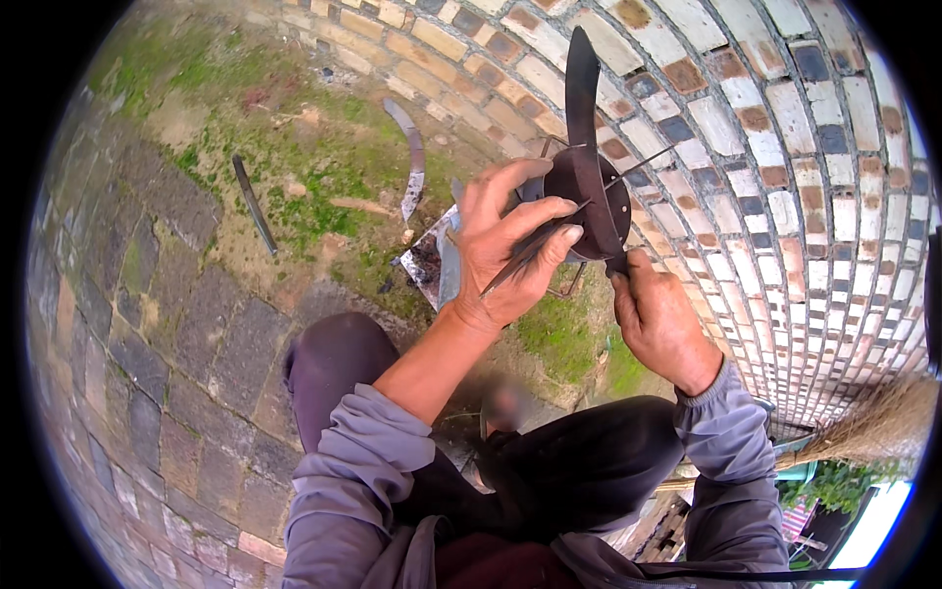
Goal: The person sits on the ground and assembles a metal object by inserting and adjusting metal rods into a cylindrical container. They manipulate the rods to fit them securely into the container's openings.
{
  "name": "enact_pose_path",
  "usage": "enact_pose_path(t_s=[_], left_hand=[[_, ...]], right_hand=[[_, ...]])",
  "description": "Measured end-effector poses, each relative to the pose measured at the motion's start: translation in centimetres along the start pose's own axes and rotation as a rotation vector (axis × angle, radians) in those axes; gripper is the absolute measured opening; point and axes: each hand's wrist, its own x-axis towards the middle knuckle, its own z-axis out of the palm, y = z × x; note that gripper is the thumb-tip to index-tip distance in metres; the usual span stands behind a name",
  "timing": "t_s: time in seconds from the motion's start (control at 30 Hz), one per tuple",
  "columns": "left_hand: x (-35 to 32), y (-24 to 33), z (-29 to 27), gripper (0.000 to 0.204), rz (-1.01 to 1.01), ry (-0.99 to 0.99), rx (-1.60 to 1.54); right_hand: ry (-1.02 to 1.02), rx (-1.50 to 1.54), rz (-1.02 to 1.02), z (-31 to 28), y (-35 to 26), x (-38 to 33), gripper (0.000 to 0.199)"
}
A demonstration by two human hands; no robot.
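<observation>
My right hand (662, 319) is closed round the lower end of a long, dark, curved blade-like piece (583, 93), which rises past a round, rusty-brown metal body (613, 201) with thin rods sticking out of it. Whether the blade and the round body are joined, I cannot tell. Over the left side of that body lies my left hand (505, 231), its index finger and thumb pinched on a thin, dark, pointed strip (523, 260) that slants down across the palm. The other fingers reach toward the body's upper left edge.
A curved strip (408, 152) and a straight dark strip (254, 204) lie on mossy ground. Near my left wrist is a pale sheet with dark bits (427, 263). A brick wall (746, 147) rises close on the right, with a straw broom (878, 417) by it.
</observation>
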Motion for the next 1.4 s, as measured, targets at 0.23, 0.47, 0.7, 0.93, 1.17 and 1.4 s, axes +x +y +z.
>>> enact_pose_path(t_s=[0.23,0.47,0.7,0.93,1.17,1.4], left_hand=[[0.6,0.8,-0.6,0.016,0.050,-0.055,-0.023],[1.0,0.4,-1.6,0.017,0.030,-0.027,-0.035],[0.6,0.8,-2.4,0.014,-0.062,0.007,-0.024],[0.3,0.1,-3.7,0.017,-0.047,-0.047,-0.023],[0.0,-1.2,-5.4,0.021,-0.022,-0.103,0.024],[0.3,-1.3,-6.4,0.024,0.015,-0.146,0.037]], right_hand=[[0.028,-0.027,0.001,0.6,0.4,-0.3,0.017],[0.032,-0.016,0.002,0.0,-1.1,0.2,0.018],[-0.036,0.022,-0.083,0.4,-1.8,1.0,0.024],[0.010,0.063,-0.068,0.3,-2.7,0.8,0.027],[0.144,0.271,-0.112,1.3,-3.0,-0.1,0.025],[0.157,0.233,-0.142,1.4,-3.6,0.1,0.022]])
